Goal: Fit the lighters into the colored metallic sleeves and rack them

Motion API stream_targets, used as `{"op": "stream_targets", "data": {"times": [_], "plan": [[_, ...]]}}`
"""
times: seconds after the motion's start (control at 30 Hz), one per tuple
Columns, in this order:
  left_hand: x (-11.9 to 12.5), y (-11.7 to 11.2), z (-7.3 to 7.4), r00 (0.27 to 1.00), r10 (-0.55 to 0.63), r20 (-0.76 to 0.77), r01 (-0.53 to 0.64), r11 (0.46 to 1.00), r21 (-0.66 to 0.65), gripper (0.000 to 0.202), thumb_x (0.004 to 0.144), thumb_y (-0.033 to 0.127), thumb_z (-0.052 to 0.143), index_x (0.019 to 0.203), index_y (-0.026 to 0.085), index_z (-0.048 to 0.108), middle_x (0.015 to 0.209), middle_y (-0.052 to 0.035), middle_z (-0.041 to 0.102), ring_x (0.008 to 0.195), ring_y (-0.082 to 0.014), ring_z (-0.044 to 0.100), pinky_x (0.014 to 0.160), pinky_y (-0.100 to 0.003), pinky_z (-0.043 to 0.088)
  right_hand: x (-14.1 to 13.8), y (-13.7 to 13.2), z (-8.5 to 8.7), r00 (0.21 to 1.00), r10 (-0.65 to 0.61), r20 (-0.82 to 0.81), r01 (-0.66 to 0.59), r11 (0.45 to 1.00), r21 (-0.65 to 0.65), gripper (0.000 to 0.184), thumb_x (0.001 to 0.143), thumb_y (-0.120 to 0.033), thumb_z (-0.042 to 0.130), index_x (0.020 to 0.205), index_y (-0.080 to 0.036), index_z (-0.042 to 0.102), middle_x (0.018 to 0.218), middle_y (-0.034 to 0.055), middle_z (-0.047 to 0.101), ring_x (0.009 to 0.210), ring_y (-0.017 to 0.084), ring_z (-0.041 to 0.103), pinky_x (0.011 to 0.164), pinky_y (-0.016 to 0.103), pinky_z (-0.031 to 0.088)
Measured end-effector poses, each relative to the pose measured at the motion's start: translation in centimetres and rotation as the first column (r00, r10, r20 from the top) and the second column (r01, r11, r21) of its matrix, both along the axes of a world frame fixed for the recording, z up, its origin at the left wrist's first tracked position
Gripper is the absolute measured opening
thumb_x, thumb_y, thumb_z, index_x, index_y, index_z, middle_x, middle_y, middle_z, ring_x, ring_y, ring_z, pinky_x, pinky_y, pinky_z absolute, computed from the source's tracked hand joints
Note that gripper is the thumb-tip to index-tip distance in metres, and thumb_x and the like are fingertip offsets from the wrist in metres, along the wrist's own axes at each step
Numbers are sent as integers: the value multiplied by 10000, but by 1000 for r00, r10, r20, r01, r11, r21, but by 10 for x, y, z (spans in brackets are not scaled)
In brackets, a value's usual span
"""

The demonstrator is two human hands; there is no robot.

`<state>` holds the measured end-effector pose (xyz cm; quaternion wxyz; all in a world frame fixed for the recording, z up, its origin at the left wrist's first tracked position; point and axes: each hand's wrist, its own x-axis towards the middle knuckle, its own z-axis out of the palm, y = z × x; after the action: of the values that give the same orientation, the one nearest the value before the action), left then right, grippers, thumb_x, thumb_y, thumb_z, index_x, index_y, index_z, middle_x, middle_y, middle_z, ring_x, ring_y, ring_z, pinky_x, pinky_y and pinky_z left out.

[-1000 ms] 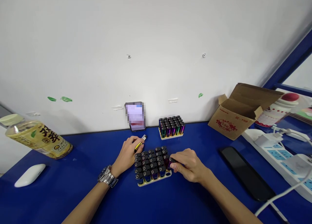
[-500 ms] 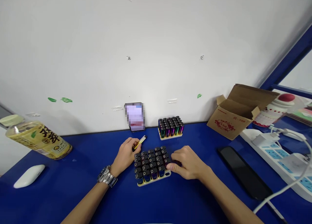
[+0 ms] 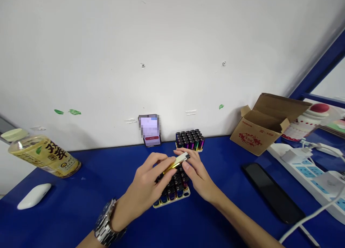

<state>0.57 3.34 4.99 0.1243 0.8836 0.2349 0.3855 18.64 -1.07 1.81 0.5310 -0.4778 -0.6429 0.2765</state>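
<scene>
Above lighter tray [image 3: 172,201]: slim gold lighter [image 3: 176,163], silver-capped, tilted, between both hands' fingers [image 3: 164,166]

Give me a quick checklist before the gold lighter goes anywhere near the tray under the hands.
1. Gold lighter gripped: ok, left hand holds it, right hand touches its silver end.
2. Near tray flat on the table: ok.
3. Free slot in near tray: cannot tell, hands cover it.
4. Far tray out of the way: ok, apart by the wall.
5. Phone clear of the right forearm: ok.
</scene>
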Motion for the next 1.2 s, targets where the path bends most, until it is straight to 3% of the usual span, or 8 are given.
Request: {"op": "stream_targets", "data": {"times": [0.13, 0.23, 0.33, 0.43, 0.53, 0.63, 0.9, 1.2], "plan": [[3, -3, 0, 998, -64, 4, 64, 998, -11, 264, 891, 218, 567, 1149, 190, 618, 1009, -68, 636, 912, -149, 615, 797, -246, 514, -5, 2, -4, 945, -79, -317, 74, 997, -28, 303, 943, -368, 426, 1048, -209, 662, 1157, 76, 630, 1142, 232, 528, 1006, 390, 378], [-3, 13, -6, 992, 85, 98, -71, 988, -137, 211, 932, 262, 478, 991, 188, 666, 939, -49, 664, 886, -149, 621, 796, -259, 505, 5, 12, -13, 798, -140, -586, 142, 989, -44, 229, 876, -358, 483, 821, -185, 623, 820, 45, 677, 822, 198, 631, 791, 341, 488], [-13, 37, -24, 949, 287, 132, -230, 914, -333, 330, 955, 350, 395, 869, 185, 668, 847, -36, 679, 801, -149, 623, 746, -264, 506, 17, 21, -24, 690, -209, -693, 66, 972, -227, 288, 826, -460, 521, 708, -197, 531, 464, -73, 451, 374, 91, 401, 423, 232, 412], [-21, 54, -48, 938, 346, 29, -303, 855, -422, 400, 942, 434, 369, 822, 187, 660, 809, -33, 680, 773, -167, 624, 738, -288, 505, 21, 27, -33, 701, -226, -676, -79, 918, -389, 464, 782, -615, 476, 570, -203, 467, 365, -117, 254, 284, 50, 173, 276, 186, 233], [-24, 60, -62, 949, 311, -48, -300, 848, -437, 433, 929, 473, 355, 788, 196, 657, 790, -29, 681, 766, -178, 632, 748, -302, 501, 17, 29, -40, 767, -196, -611, -98, 906, -412, 530, 765, -621, 430, 424, -220, 368, 304, -105, 212, 250, 40, 157, 267, 196, 237], [-23, 59, -65, 955, 285, -82, -292, 849, -440, 445, 925, 487, 348, 774, 207, 660, 792, -26, 682, 772, -181, 635, 749, -304, 494, 15, 28, -44, 802, -170, -573, -83, 918, -388, 486, 767, -524, 390, 387, -226, 342, 302, -86, 231, 248, 40, 167, 275, 196, 233], [-23, 59, -64, 957, 254, -138, -289, 851, -438, 467, 933, 500, 313, 797, 213, 655, 834, -31, 682, 811, -191, 628, 772, -316, 480, 17, 26, -45, 800, -199, -566, -49, 919, -392, 383, 749, -394, 322, 400, -237, 316, 330, -81, 209, 275, 49, 140, 274, 185, 149], [-24, 59, -65, 959, 235, -158, -281, 857, -432, 462, 942, 493, 305, 811, 211, 646, 852, -37, 674, 830, -193, 623, 790, -321, 483, 16, 26, -42, 801, -199, -564, -79, 900, -429, 411, 732, -461, 360, 387, -241, 328, 310, -86, 202, 252, 48, 132, 255, 190, 168]]}}
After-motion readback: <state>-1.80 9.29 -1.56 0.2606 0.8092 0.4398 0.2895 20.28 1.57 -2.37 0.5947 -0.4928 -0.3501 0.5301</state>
